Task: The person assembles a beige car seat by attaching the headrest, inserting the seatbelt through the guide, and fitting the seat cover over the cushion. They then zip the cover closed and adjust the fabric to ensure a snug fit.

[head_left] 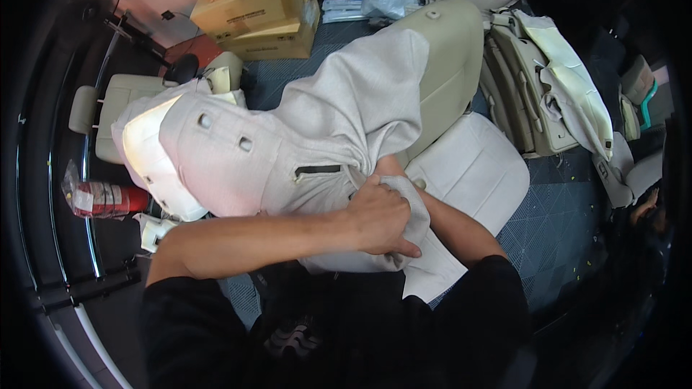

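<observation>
Left hand (380,217) clamped on bunched grey fabric seat cover (317,137), fingers (404,248) curled tight over the fold. Right hand (388,167) mostly hidden under the same bunch, fingers not visible, grip impossible to tell. Cover draped over beige car seat backrest (447,57), up and left of fingers. Seat cushion (472,169) just right of fingers. Cardboard boxes (259,11) far above; red bottle in plastic (101,198) far left.
</observation>
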Action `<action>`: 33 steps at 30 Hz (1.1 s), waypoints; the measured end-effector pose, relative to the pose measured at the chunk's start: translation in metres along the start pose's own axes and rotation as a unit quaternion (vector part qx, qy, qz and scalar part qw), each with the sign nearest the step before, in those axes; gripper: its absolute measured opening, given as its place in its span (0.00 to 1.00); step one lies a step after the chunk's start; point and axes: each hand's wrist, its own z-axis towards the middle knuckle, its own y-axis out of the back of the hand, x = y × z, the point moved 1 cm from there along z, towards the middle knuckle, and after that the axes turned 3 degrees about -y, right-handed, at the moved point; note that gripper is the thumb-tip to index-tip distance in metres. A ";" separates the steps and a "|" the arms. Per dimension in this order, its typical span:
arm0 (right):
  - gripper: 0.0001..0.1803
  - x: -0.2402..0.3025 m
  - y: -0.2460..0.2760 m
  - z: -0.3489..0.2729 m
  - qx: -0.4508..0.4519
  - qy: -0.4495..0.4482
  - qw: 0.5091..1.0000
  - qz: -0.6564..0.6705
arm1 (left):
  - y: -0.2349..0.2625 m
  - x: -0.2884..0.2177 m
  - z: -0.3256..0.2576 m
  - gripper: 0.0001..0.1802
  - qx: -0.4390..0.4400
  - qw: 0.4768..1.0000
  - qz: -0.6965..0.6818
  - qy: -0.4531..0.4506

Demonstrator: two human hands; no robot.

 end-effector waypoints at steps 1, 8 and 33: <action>0.31 0.000 -0.001 0.004 0.018 0.003 1.000 -0.021 | -0.006 -0.006 -0.008 0.20 0.027 0.999 0.039 0.022; 0.22 -0.014 0.221 0.063 -0.391 0.141 0.766 -0.490 | -0.008 0.011 -0.061 0.09 0.033 0.988 0.144 -0.034; 0.48 0.119 0.255 0.036 -0.454 0.126 0.851 0.232 | 0.008 0.089 -0.151 0.33 -0.347 0.826 -0.381 0.229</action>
